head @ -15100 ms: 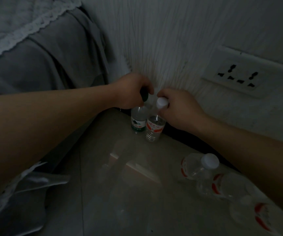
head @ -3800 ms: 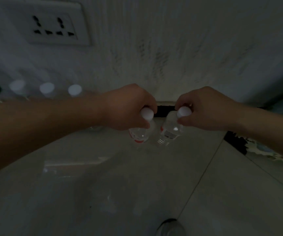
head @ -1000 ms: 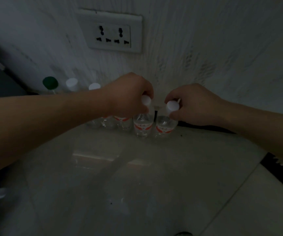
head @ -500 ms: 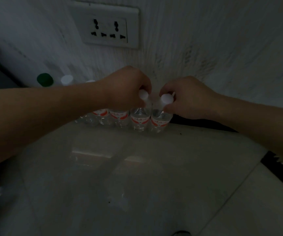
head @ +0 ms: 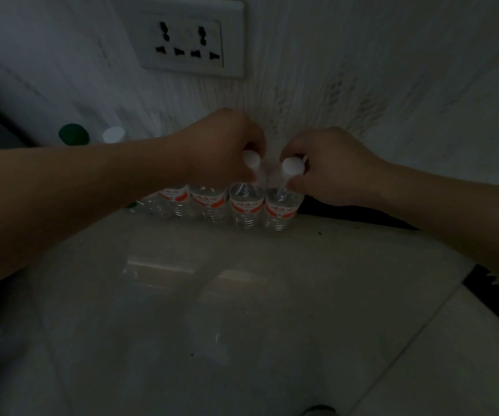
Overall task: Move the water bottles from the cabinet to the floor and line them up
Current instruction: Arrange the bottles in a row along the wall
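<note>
Head view, dim light, detail poor. A pale streaked wall [head: 362,55] fills the upper half. A glossy tiled floor [head: 242,310] fills the lower half and carries faint reflections. Both forearms reach in from the sides.

A white double socket [head: 188,40] sits high on the wall, its top edge cut off by the frame.

A row of water bottles [head: 209,204] stands upright on the floor at the wall base, touching side by side, with red-and-white labels. The left forearm hides the left end of the row, so the count is uncertain.

The left hand [head: 221,145] is curled round the neck of the second bottle from the right [head: 246,205]. The right hand [head: 329,166] pinches the top of the rightmost bottle [head: 281,210]. These two bottles touch.

A dark patterned patch [head: 494,298] lies at the right edge, cut off and not identifiable. A green cap [head: 73,134] and a white cap [head: 113,135] show above the left forearm, with their bottles hidden. A rounded dark shape [head: 318,411] at the bottom edge is mostly out of frame.
</note>
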`<control>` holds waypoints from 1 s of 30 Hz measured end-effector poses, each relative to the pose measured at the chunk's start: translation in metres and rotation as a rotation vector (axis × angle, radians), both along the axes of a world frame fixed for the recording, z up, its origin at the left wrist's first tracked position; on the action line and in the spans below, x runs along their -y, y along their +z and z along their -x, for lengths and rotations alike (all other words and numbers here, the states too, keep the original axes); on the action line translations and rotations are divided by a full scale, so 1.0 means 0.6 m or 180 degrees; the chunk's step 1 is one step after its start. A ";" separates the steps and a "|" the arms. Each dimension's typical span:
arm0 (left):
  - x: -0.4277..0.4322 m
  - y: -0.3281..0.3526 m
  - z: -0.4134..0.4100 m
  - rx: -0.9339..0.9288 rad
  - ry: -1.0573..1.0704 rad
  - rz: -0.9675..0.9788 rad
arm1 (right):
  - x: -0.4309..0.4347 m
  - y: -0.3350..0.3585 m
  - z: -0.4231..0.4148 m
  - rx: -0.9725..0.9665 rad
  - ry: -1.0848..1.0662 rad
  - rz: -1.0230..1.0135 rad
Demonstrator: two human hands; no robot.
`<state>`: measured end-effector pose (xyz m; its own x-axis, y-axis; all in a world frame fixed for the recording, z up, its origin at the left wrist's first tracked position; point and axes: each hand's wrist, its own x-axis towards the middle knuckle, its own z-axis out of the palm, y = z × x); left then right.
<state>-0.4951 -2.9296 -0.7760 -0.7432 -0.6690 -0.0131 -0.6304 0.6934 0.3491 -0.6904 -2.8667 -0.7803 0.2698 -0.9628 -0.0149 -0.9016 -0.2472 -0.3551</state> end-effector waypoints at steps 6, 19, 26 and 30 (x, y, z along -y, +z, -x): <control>0.002 -0.005 -0.002 -0.0023 0.0023 -0.0019 | 0.003 -0.005 0.001 0.0054 -0.0013 0.0065; 0.007 -0.015 -0.002 -0.0071 0.0013 -0.0044 | 0.002 -0.014 -0.001 0.0055 -0.0033 0.0239; 0.006 -0.014 -0.001 -0.0095 0.0027 -0.0059 | 0.000 -0.014 -0.001 -0.0031 -0.0005 0.0269; 0.005 -0.012 0.000 -0.0052 -0.0006 -0.0066 | 0.000 -0.015 0.002 -0.0026 -0.0011 0.0262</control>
